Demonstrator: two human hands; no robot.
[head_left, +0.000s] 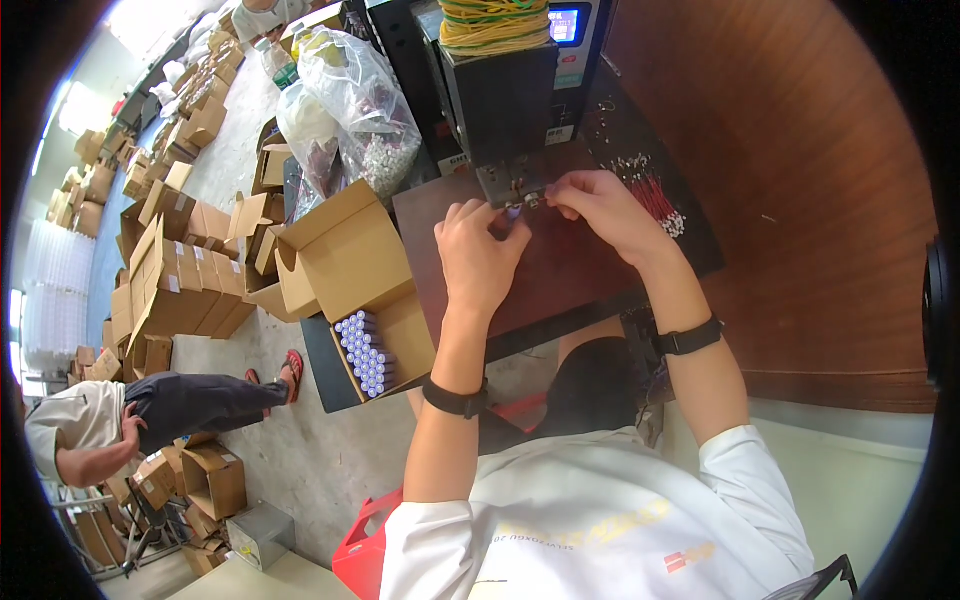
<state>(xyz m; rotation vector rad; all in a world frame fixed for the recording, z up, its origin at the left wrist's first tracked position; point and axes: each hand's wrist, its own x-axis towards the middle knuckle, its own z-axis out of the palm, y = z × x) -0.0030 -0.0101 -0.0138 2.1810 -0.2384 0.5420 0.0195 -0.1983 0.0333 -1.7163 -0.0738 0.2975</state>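
Note:
Under the head of a black bench machine [505, 105], my left hand [478, 250] is closed, thumb and fingers around a small purple cylindrical battery cell [514, 212], most of which the fingers hide. My right hand [607, 208] pinches something tiny beside the machine's lower tip, too small to name. A small whitish piece [532, 200] shows between the two hands. Right of my right hand lies a bunch of red wire leads with white ends [657, 200]. An open cardboard box [408, 335] left of my left forearm holds several upright purple battery cells [362, 352].
Both hands are over a dark red-brown work board [440, 220]. Clear plastic bags [362, 110] of small white parts stand left of the machine. A brown wood panel [800, 220] rises at the right. Cardboard boxes [190, 280] and a standing person [150, 420] are on the left.

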